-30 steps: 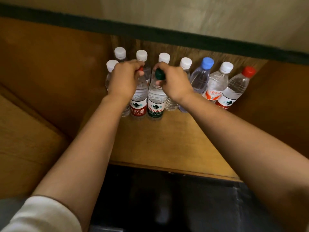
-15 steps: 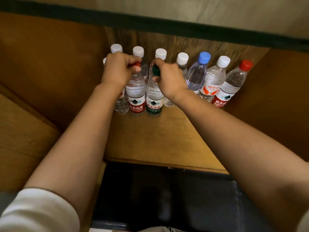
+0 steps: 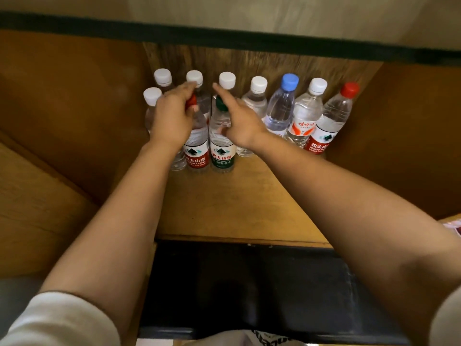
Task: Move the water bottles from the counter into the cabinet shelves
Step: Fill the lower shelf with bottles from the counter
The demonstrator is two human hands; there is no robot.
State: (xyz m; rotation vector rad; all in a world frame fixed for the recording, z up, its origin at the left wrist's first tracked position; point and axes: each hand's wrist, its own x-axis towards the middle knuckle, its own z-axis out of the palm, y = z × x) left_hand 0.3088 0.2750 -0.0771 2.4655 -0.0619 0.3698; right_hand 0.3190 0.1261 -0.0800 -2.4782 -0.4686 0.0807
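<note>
Two bottles stand side by side on the wooden cabinet shelf (image 3: 239, 211): a red-capped, red-labelled bottle (image 3: 197, 151) and a green-capped, green-labelled bottle (image 3: 222, 151). My left hand (image 3: 172, 118) hovers over the red cap with fingers spread and loosening. My right hand (image 3: 239, 121) is beside the green cap, its fingers apart and holding nothing. Behind them a row of several bottles lines the back wall, among them a blue-capped bottle (image 3: 283, 108) and another red-capped bottle (image 3: 331, 121).
Wooden side walls enclose the shelf on the left (image 3: 74, 108) and right (image 3: 411, 133). A dark opening (image 3: 249, 283) lies below the shelf's front edge. A white-capped bottle (image 3: 151, 106) stands at the far left.
Both hands have opened and lifted off the caps of the red-capped and green-capped bottles, which now stand free on the shelf.
</note>
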